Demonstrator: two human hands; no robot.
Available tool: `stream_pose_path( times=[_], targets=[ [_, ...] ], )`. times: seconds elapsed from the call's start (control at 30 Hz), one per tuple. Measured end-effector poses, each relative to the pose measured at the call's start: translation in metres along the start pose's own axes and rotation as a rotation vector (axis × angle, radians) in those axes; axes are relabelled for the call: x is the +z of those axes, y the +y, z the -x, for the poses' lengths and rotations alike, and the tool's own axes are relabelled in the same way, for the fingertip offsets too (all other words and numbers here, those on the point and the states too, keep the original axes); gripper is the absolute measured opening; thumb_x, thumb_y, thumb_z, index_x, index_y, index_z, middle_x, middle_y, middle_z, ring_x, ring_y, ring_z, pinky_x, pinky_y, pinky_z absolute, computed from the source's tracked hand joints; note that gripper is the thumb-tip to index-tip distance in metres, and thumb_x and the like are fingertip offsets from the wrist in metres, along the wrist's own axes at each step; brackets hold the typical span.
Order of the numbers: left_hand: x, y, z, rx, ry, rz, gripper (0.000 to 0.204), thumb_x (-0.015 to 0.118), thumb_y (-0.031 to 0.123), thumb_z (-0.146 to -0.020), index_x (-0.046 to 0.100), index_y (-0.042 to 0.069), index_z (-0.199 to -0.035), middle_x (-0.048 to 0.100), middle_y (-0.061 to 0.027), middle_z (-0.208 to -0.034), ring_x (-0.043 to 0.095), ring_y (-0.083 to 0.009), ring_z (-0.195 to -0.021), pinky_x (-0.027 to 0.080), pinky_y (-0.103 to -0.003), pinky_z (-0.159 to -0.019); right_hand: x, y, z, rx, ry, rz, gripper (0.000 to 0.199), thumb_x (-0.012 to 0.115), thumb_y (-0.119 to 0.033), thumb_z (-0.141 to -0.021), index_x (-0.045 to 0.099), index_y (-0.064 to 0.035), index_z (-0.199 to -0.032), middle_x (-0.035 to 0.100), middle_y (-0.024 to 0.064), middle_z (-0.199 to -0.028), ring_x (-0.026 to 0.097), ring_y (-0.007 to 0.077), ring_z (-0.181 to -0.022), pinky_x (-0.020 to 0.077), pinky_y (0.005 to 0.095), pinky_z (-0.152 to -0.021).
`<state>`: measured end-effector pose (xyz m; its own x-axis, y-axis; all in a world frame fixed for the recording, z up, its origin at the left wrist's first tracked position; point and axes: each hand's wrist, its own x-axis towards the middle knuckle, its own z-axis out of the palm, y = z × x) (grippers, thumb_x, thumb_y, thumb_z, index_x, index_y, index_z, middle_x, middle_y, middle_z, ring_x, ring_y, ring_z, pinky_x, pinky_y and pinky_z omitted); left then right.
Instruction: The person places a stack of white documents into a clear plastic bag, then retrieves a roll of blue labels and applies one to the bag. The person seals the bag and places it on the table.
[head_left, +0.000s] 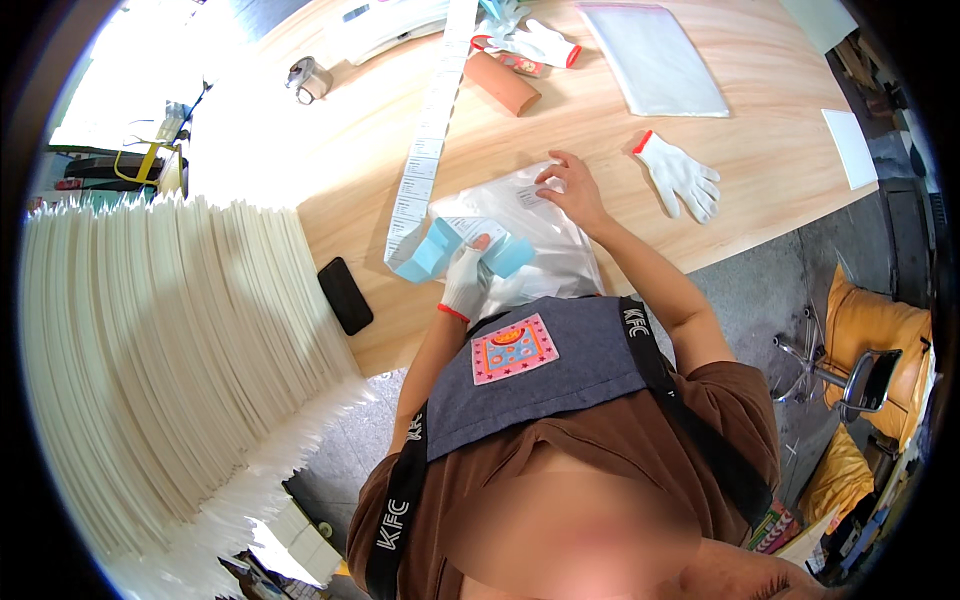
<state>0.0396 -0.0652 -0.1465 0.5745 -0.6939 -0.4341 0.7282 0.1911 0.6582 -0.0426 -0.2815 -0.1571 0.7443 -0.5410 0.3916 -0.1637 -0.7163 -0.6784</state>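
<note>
My left hand (465, 283) wears a white knit glove with a red cuff, the thumb tip bare. Its fingers are closed on a long strip of printed labels (412, 195) with light blue backing, which loops round the hand and runs off to the far edge of the table. Under both hands lies a clear plastic bag (545, 240) with white contents, close to my body. My bare right hand (578, 190) rests on its far right part, fingers apart, beside a small printed label (530, 195) on the bag.
On the wooden table (770, 160) are a loose white glove (680, 178), a stack of clear bags (655, 60), a brown roll (502, 84), a tape dispenser (308, 79), and a black phone (345, 296). A tall stack of white packs (170, 370) stands left.
</note>
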Motion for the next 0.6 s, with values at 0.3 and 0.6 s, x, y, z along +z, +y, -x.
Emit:
stream_pose_path(
  times=[0.3, 0.6],
  targets=[
    [-0.005, 0.0, -0.002, -0.039, -0.007, -0.001, 0.02, 0.056, 0.008, -0.085, 0.052, 0.0, -0.104, 0.059, -0.008, -0.097, 0.058, -0.0175, -0.088, 0.051, -0.033, -0.079, 0.004, 0.009, 0.0, 0.519, -0.086, -0.61, 0.027, 0.072, -0.014, -0.072, 0.064, -0.0053, -0.095, 0.061, 0.0052, -0.08, 0.052, 0.0072, -0.065, 0.0436, 0.0197, -0.057],
    [-0.008, 0.014, 0.006, 0.077, 0.239, -0.081, 0.016, 0.056, 0.008, -0.086, 0.055, 0.0, -0.1, 0.06, -0.0077, -0.094, 0.06, -0.0157, -0.084, 0.05, -0.029, -0.075, -0.018, -0.017, 0.007, 0.376, -0.232, -0.543, 0.014, 0.065, -0.015, -0.078, 0.068, -0.002, -0.082, 0.066, 0.0055, -0.076, 0.059, 0.011, -0.068, 0.0464, 0.0238, -0.063]
  ],
)
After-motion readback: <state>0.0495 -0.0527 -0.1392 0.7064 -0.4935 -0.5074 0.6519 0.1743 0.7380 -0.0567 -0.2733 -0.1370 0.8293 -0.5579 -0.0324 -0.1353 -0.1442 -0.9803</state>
